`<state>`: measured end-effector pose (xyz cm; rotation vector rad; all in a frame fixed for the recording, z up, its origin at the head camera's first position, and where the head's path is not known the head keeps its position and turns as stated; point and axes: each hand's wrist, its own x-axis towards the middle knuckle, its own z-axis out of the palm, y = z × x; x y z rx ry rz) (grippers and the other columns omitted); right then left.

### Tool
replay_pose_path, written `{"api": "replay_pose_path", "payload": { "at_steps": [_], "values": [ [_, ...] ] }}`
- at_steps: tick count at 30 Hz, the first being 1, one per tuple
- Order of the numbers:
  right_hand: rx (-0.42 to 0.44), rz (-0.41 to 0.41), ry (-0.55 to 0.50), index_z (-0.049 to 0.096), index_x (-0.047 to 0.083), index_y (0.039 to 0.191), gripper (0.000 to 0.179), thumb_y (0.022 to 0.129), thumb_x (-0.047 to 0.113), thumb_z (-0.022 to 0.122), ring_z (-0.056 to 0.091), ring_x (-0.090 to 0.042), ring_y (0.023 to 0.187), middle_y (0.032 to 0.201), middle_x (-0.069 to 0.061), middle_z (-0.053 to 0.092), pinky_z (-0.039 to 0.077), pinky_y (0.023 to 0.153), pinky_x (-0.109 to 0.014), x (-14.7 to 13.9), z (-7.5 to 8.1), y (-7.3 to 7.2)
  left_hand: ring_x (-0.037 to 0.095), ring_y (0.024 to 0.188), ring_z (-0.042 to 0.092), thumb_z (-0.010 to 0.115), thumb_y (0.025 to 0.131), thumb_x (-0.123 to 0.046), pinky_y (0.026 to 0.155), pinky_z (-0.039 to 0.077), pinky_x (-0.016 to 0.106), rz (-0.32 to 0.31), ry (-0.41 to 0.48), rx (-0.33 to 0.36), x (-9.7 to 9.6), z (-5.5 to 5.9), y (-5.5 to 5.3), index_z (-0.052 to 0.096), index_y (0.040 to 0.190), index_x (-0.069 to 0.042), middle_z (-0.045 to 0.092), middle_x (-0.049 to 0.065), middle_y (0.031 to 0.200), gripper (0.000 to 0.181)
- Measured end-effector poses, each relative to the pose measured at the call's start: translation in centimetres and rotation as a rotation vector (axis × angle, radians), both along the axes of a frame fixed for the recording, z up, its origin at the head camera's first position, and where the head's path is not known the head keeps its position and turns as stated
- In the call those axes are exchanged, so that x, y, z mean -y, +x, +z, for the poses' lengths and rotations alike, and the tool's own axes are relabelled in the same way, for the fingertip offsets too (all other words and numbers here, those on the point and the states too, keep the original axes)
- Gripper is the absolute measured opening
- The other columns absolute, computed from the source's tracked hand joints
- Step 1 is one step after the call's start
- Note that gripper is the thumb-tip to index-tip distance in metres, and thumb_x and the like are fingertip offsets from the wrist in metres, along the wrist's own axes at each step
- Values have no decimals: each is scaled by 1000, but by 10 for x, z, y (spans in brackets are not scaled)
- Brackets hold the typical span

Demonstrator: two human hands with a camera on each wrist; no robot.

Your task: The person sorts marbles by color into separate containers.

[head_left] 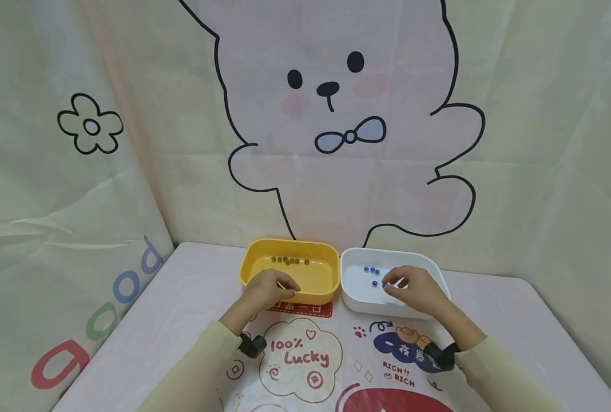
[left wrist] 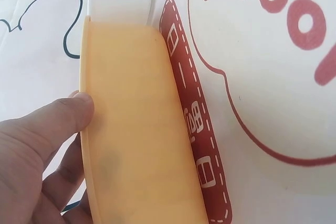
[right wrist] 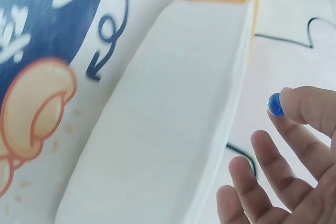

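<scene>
My left hand (head_left: 269, 290) is at the front rim of a yellow plastic box (head_left: 331, 266). In the left wrist view its thumb (left wrist: 73, 111) lies on the rim's outside and the other fingers curl behind the wall, pinching the rim. Several small brownish beads (head_left: 286, 260) lie inside this box. Over the white box (head_left: 424, 258) my right hand (head_left: 413, 288) pinches a small blue bead (right wrist: 275, 104) between thumb and index finger; its other fingers are loosely bent. Several more blue beads (head_left: 372, 269) rest on the white box's floor.
The two boxes stand side by side near the back of a table (head_left: 483, 309) with a printed cover. Behind them hangs a cloth backdrop (head_left: 403, 189) with a cartoon bear. A black strap (head_left: 252, 345) is on the left wrist, another (head_left: 441, 357) on the right.
</scene>
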<state>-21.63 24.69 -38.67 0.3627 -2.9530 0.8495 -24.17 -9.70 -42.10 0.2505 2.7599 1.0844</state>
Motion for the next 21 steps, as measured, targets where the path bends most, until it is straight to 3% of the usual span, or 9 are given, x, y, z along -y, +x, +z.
{"api": "replay_pose_path", "payload": {
  "at_steps": [5, 12, 21],
  "values": [
    [37, -16, 7, 73, 12, 97, 14, 86, 19, 70, 59, -21, 87, 99, -9, 69, 51, 66, -30, -8, -7, -16, 16, 82, 55, 74, 84, -31, 69, 46, 28, -11, 3, -13, 2, -1, -1, 75, 87, -30, 66, -9, 89, 4],
    [55, 2, 26, 72, 11, 97, 13, 87, 18, 68, 58, -20, 85, 94, -6, 68, 48, 74, -33, -19, -20, -38, 16, 82, 55, 75, 83, -32, 70, 47, 28, -11, 14, -6, 3, -1, -2, 75, 87, -30, 66, -9, 88, 5],
    [157, -53, 23, 72, 11, 98, 15, 87, 20, 68, 58, -21, 87, 96, -7, 67, 47, 73, -32, -31, -40, -58, 17, 83, 55, 75, 83, -31, 70, 47, 28, -9, 17, -3, 2, -1, -2, 75, 88, -29, 66, -9, 88, 5]
  ]
}}
